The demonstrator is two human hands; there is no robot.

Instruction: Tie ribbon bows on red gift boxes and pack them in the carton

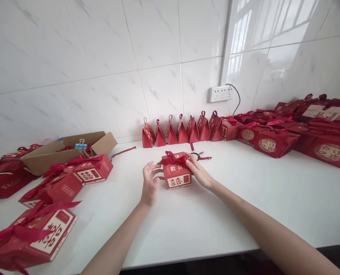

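Note:
A small red gift box (178,176) with a ribbon bow (172,158) on top stands on the white counter (187,221) in front of me. My left hand (149,183) is at its left side, fingers apart and curled, fingertips touching the box's upper edge. On the right side of the box, my right hand (198,171) has its fingers pinched on the ribbon and the top edge.
Several finished red boxes (92,172) lie at the left beside an open cardboard carton (69,151). Small red pouches (181,131) line the tiled wall. Larger red boxes (301,133) pile up at the right. A wall socket (220,93) sits above them. Loose ribbon (200,156) lies behind the box.

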